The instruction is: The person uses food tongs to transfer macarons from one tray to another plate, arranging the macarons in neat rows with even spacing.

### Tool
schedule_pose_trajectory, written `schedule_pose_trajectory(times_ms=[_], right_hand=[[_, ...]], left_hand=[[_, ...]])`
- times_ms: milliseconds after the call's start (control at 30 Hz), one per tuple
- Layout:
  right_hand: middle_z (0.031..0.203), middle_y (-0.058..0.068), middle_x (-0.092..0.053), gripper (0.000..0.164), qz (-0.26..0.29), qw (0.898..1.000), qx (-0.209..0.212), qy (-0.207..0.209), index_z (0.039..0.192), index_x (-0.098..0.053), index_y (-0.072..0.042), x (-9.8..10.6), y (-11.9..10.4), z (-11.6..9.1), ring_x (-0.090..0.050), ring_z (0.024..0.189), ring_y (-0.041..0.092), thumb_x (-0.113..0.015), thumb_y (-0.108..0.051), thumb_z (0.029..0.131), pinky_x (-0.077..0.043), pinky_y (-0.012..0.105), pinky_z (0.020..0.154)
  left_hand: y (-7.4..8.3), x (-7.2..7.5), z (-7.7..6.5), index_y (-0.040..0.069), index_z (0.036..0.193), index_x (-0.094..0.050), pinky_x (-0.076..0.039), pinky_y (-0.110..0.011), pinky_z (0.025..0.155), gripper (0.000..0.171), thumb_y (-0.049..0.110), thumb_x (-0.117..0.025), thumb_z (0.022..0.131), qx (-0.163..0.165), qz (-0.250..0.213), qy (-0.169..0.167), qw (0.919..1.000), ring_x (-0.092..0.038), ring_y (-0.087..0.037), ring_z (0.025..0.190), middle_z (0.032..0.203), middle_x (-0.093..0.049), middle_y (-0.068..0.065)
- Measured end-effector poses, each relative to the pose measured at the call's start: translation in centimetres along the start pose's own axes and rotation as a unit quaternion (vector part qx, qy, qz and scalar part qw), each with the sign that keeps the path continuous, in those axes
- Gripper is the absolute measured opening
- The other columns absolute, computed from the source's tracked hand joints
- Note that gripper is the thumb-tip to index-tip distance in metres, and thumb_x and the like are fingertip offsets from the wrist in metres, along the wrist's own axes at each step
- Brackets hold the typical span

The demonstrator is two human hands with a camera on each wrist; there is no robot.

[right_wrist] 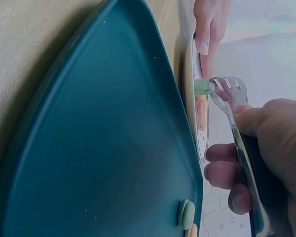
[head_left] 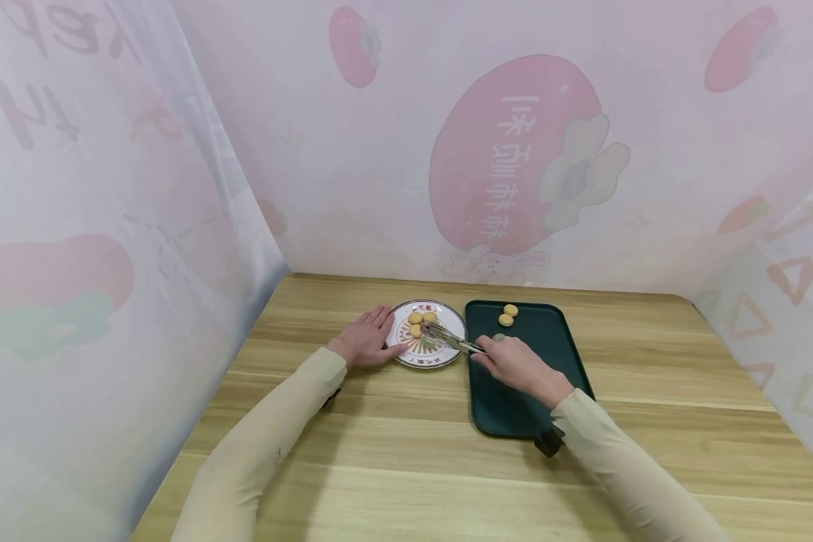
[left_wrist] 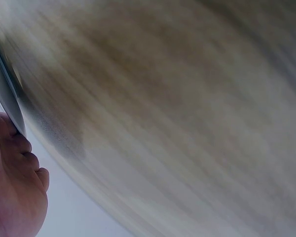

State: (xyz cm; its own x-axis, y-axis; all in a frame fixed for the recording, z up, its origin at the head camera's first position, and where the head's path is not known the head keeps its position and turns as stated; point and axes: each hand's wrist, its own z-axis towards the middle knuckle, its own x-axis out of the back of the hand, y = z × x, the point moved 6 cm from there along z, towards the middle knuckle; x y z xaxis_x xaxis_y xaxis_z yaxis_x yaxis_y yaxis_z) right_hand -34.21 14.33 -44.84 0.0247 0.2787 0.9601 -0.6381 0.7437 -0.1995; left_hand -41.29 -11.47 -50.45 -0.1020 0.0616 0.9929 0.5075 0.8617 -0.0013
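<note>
My right hand grips metal tongs, whose fork-like end hangs over the white patterned plate. Close to the tips is a green macaron; whether they pinch it I cannot tell. Several yellow macarons lie on the plate as well. At the plate's left rim rests my left hand, its fingers extended and thumb apart. In the left wrist view only part of that hand shows beside the plate's underside.
A dark green tray lies right of the plate, under my right hand. Two yellow macarons sit at its far end, with a green macaron nearby. Wooden tabletop surrounds both, and printed curtains stand behind and at the sides.
</note>
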Motion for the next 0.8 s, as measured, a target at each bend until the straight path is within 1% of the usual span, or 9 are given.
schedule_pose_trajectory(times_ms=[133, 300, 467, 633, 800], right_hand=[[0.064, -0.008, -0.046, 0.012, 0.007, 1.0, -0.001, -0.005, 0.097, -0.062, -0.013, -0.2, -0.4, 0.3, -0.043, 0.054, 0.005, -0.061, -0.025, 0.098, -0.034, 0.017, 0.047], [0.06, -0.008, -0.042, 0.013, 0.025, 1.0, 0.007, -0.003, 0.094, -0.061, -0.011, -0.3, -0.6, 0.7, -0.041, 0.049, 0.003, -0.061, -0.023, 0.098, -0.031, 0.017, 0.045], [0.059, -0.008, -0.044, 0.012, 0.045, 0.999, 0.007, -0.002, 0.097, -0.062, -0.011, -0.6, -0.6, 0.8, -0.041, 0.047, 0.002, -0.061, -0.023, 0.098, -0.033, 0.017, 0.044], [0.061, -0.008, -0.046, 0.014, 0.061, 0.998, -0.016, -0.022, 0.102, -0.063, -0.012, -1.0, -0.3, 0.9, -0.043, 0.048, 0.003, -0.06, -0.025, 0.099, -0.035, 0.017, 0.043], [0.062, -0.007, -0.047, 0.016, 0.064, 0.997, -0.037, -0.026, 0.101, -0.062, -0.012, -1.1, 0.2, 0.9, -0.044, 0.051, 0.006, -0.059, -0.028, 0.099, -0.035, 0.019, 0.044]], left_hand=[[0.0, -0.1, -0.1, -0.003, 0.155, -0.018, -0.016, -0.044, 0.125, 0.092, 0.067, -0.031, 0.097, -0.002, -0.006, 0.003, 1.0, -0.011, -0.033, 0.153, 0.164, -0.014, -0.021], [0.1, -0.2, -0.2, -0.002, 0.155, -0.017, -0.015, -0.043, 0.125, 0.093, 0.069, -0.029, 0.096, 0.0, -0.002, 0.001, 1.0, -0.011, -0.032, 0.153, 0.164, -0.014, -0.02], [0.1, -0.1, -0.1, -0.002, 0.156, -0.016, -0.015, -0.043, 0.125, 0.095, 0.07, -0.028, 0.096, -0.001, 0.001, 0.0, 1.0, -0.011, -0.032, 0.153, 0.164, -0.013, -0.02], [0.0, 0.0, -0.1, -0.002, 0.156, -0.016, -0.015, -0.042, 0.125, 0.094, 0.07, -0.028, 0.096, 0.001, 0.002, -0.002, 1.0, -0.011, -0.032, 0.153, 0.164, -0.013, -0.019], [0.1, 0.1, -0.2, -0.003, 0.155, -0.018, -0.016, -0.043, 0.125, 0.094, 0.069, -0.029, 0.096, -0.003, -0.001, 0.006, 1.0, -0.012, -0.033, 0.153, 0.163, -0.015, -0.021]])
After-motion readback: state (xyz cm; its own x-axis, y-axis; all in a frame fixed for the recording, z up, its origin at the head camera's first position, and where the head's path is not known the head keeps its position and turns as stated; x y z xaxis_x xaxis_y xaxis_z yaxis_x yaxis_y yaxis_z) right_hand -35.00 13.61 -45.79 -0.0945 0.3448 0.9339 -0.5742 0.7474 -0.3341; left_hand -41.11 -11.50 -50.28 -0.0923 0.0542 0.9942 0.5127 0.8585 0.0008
